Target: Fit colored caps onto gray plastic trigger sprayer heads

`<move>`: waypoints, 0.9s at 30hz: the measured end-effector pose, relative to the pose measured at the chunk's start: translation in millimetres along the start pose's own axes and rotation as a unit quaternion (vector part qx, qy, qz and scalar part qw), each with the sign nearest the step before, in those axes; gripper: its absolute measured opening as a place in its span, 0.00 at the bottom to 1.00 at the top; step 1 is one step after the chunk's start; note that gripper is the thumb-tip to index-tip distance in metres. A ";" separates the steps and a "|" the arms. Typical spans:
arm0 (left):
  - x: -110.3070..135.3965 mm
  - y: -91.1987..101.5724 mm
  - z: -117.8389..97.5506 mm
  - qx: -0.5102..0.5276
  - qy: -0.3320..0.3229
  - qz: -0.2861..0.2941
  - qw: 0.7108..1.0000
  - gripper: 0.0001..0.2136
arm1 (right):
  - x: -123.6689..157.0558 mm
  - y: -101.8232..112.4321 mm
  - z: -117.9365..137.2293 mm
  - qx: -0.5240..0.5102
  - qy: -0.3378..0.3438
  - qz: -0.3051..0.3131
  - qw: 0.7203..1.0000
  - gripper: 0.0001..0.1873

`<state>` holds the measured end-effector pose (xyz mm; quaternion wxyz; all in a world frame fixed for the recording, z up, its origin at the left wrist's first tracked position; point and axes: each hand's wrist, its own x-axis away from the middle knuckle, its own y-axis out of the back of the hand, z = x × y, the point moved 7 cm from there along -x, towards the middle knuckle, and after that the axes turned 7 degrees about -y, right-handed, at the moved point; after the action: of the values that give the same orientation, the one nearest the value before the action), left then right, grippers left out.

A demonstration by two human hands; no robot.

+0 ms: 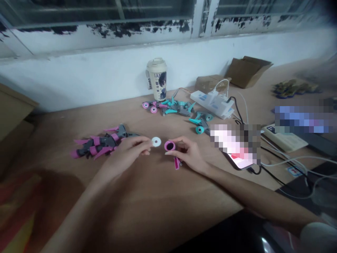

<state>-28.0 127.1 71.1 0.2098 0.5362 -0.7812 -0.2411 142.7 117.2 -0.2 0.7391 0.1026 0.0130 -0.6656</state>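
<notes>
Pinching white disc (156,141), left hand (135,147) | clamping pink ring (166,144), right hand (191,153) | table edge (221,218) lower right | lidded cup (157,80) upper centre

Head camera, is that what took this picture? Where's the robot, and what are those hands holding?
Yes! There's no robot here: these are a person's own two bare hands. The camera sits on their head, looking forward and down, so you see about what they'd see.

The left hand pinches a white disc with a dark middle. The right hand holds a pink ring with a dark inside. The two pieces aren't touching.

On the table, pink-and-gray parts lie on the left, and teal-and-gray parts lie farther back. Behind those stands a tall cup. To the right are a power strip and a phone; its screen is blurred, so I can't tell what it shows.
</notes>
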 end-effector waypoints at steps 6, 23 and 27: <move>-1.0 -27.4 6.1 -0.006 -0.034 0.073 0.997 0.14 | 1.1 -7.6 2.5 -0.035 -0.017 0.064 0.997 0.22; 10.4 -26.5 -13.4 -0.158 -0.091 0.007 0.983 0.09 | 8.5 -9.7 11.9 0.023 0.046 0.066 0.996 0.21; 12.1 -30.1 -15.4 -0.184 -0.103 -0.011 0.977 0.07 | 10.0 -9.7 13.3 0.038 0.065 0.053 0.996 0.19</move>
<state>-0.9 104.1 66.1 0.2205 0.4697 -0.7347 -0.4370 132.7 104.2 10.0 0.7666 0.1741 0.0306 -0.6173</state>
